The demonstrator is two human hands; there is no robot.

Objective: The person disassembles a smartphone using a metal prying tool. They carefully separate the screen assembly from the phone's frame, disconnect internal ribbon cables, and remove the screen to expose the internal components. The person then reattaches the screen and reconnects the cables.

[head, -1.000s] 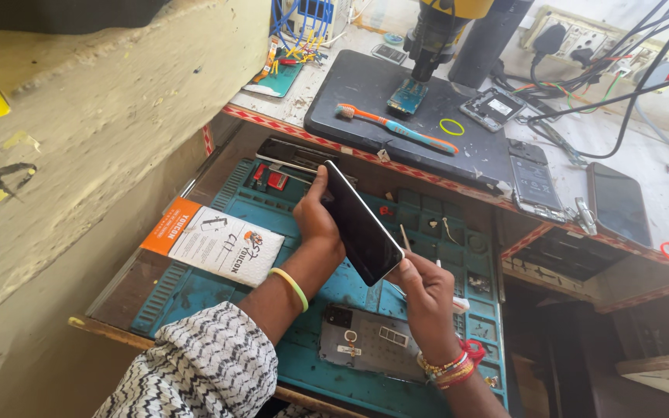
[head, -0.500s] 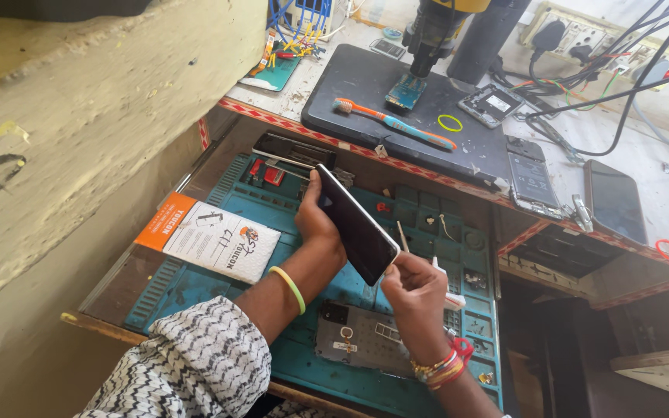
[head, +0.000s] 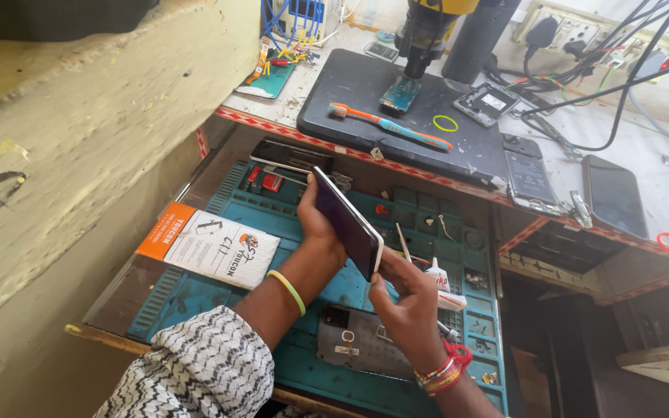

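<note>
- Left hand (head: 319, 224): fingers clamped on a tilted smartphone (head: 348, 222), above the teal repair mat (head: 195, 290).
- Right hand (head: 408, 306): fingers pinched together at the smartphone's lower corner.

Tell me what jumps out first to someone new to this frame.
First, the dark-screened phone, tilted over the teal work mat, gripped by the left hand while the right hand works at its lower corner. Behind it, an orange and teal toothbrush lies on the black pad on the bench.
</note>
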